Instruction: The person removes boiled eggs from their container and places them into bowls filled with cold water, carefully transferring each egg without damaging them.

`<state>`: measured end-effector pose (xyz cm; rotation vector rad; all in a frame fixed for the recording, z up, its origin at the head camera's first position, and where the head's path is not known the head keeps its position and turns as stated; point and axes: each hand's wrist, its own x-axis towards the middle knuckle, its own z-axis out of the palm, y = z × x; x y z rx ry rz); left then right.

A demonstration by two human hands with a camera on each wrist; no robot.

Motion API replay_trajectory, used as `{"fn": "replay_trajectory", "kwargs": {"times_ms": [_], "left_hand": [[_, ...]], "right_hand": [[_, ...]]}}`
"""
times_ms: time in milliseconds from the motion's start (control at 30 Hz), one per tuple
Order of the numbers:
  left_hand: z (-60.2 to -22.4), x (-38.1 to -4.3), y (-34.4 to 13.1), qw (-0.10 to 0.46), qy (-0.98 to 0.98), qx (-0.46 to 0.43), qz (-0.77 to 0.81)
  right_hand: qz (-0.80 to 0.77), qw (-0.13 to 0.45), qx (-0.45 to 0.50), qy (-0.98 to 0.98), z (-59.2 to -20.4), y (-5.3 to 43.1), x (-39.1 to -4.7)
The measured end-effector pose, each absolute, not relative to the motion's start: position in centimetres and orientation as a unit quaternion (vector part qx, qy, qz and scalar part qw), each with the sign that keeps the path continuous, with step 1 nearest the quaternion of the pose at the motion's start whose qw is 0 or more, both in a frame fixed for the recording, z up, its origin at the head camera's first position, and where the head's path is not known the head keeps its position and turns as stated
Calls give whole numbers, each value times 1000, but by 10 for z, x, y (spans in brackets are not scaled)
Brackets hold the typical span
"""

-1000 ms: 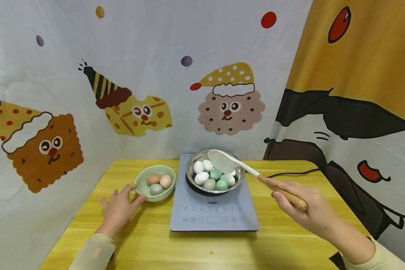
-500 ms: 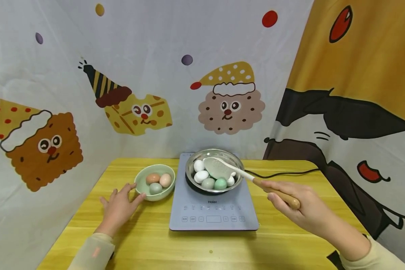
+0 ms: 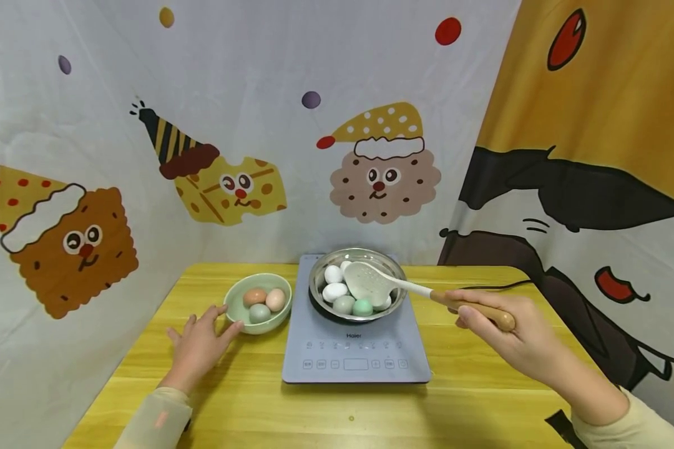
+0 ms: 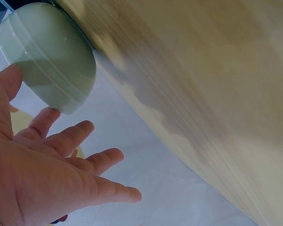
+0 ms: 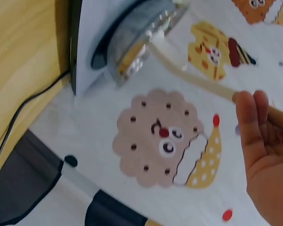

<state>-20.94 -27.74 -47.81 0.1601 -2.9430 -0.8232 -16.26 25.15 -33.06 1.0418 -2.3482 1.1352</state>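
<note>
My right hand (image 3: 519,333) grips the wooden handle of a slotted spoon (image 3: 367,284) with a pale perforated head. That head lies over the eggs inside a round steel pan (image 3: 395,268), hiding some of them. White eggs (image 3: 334,292), a grey-green egg (image 3: 344,305) and a green egg (image 3: 362,307) show around it. At the left, my left hand (image 3: 199,349) touches a light green bowl (image 3: 257,328) with thumb and index finger, the other fingers spread. In the bowl are a brown egg (image 3: 254,297), a pinkish egg (image 3: 276,300) and a grey-green egg (image 3: 259,313).
The pan stands on a flat induction cooker (image 3: 356,349), right of the bowl. A black cord (image 3: 494,287) runs off to the right across the wooden table (image 3: 348,418). Behind the table hangs a cartoon-printed cloth (image 3: 258,75).
The spoon's head has dipped toward the eggs, then shifted slightly within the pan. My right hand has moved left, then back right. The left hand has stayed at the bowl.
</note>
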Motion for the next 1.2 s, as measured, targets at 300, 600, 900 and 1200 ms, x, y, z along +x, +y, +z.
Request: {"fn": "replay_trajectory", "kwargs": {"times_ms": [300,600,900,1200], "left_hand": [[-477,-211,-279,40,-961,52,-268],[-478,-213,-279,41,-963,52,-261],[-477,-212,-279,46,-962,52,-264],[-477,-211,-277,42,-962,56,-265]], "right_hand": [[379,136,291,-868,-316,287,-175],[429,76,269,-859,-323,303,-198],[464,59,283,-837,-323,310,-208],[540,14,319,-779,-341,312,-222]]}}
